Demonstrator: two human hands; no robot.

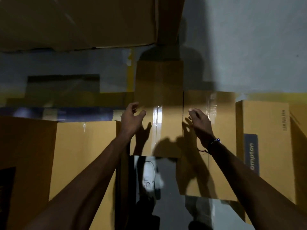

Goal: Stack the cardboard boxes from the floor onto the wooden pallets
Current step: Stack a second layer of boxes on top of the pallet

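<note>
Centre cardboard box (157, 123), taped seam on top, lies directly beneath and between both hands. Looks stiff; tape glossy, likely slick; weight unknown. Best hold probably the side edges. Left hand (131, 117) and right hand (200, 123) hover, fingers spread, holding nothing.
</note>
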